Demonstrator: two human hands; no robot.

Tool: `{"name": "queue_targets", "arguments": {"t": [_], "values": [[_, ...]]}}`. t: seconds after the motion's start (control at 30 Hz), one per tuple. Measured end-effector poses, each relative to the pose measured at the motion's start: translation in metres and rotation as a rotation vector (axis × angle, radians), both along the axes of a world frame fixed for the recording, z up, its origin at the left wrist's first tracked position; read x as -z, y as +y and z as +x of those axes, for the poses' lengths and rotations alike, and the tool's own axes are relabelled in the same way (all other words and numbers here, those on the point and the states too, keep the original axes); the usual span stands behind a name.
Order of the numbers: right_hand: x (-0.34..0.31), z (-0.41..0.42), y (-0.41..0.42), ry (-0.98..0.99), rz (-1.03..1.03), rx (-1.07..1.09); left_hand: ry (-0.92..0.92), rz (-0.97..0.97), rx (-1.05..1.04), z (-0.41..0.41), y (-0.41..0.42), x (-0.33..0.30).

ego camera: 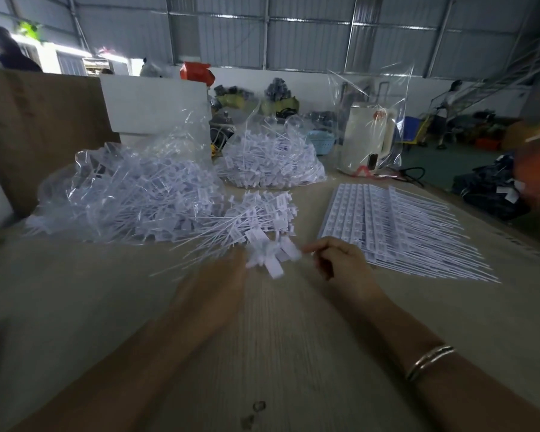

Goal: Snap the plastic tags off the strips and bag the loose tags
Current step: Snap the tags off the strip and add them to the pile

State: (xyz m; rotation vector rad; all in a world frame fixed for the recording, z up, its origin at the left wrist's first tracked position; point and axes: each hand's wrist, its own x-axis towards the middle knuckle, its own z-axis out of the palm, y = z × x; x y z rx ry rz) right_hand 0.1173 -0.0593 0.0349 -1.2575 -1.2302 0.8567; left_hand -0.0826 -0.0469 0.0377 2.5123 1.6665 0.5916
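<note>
My left hand [219, 275], blurred by motion, grips a bunch of white plastic tags [272, 255] at the table's middle. Just to the right of that bunch is my right hand [337, 260], its fingers curled and its fingertips pinching at the tags' edge. A loose heap of tags [256, 216] lies right behind the bunch. Flat strips of unsnapped tags [393, 222] are stacked to the right. Two clear bags full of tags stand behind, one at the left [122, 194], one at the centre [272, 160].
A wooden table [278, 338] carries everything. A white kettle in a clear bag [368, 135] stands at the back right, next to a small blue basket [321, 141]. A white box [156, 101] and a cardboard panel [38, 120] rise at the back left. Dark bags lie on the floor to the right.
</note>
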Motion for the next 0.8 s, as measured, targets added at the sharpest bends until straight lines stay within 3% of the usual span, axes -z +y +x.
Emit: {"name": "queue_targets", "arguments": {"t": [0.07, 0.17, 0.23, 0.33, 0.4, 0.47, 0.6, 0.67, 0.8], "values": [[0.002, 0.004, 0.003, 0.051, 0.016, 0.044, -0.149, 0.053, -0.058, -0.001, 0.016, -0.016], [0.005, 0.006, 0.006, 0.021, -0.006, 0.039, -0.106, 0.222, -0.123, 0.0, 0.059, -0.043], [0.007, 0.005, 0.008, -0.019, -0.021, 0.005, -0.067, 0.175, -0.157, 0.006, 0.087, -0.056], [0.01, 0.003, 0.009, -0.05, -0.025, -0.034, 0.142, 0.018, -0.189, 0.016, 0.111, -0.057], [0.011, 0.003, 0.009, -0.053, -0.021, -0.043, 0.287, 0.031, -0.21, 0.021, 0.11, -0.049], [0.012, 0.003, 0.01, -0.066, -0.017, -0.051, 0.243, 0.186, -0.162, 0.026, 0.094, -0.038], [0.01, -0.002, 0.005, -0.189, 0.053, -0.079, 0.129, 0.407, 0.165, 0.044, 0.046, -0.016], [0.005, -0.004, 0.003, -0.244, 0.137, -0.051, 0.111, 0.381, 0.264, 0.055, 0.029, -0.008], [-0.002, 0.006, 0.002, -0.211, 0.217, 0.141, -0.062, 0.112, 0.288, 0.075, 0.02, 0.01]]}}
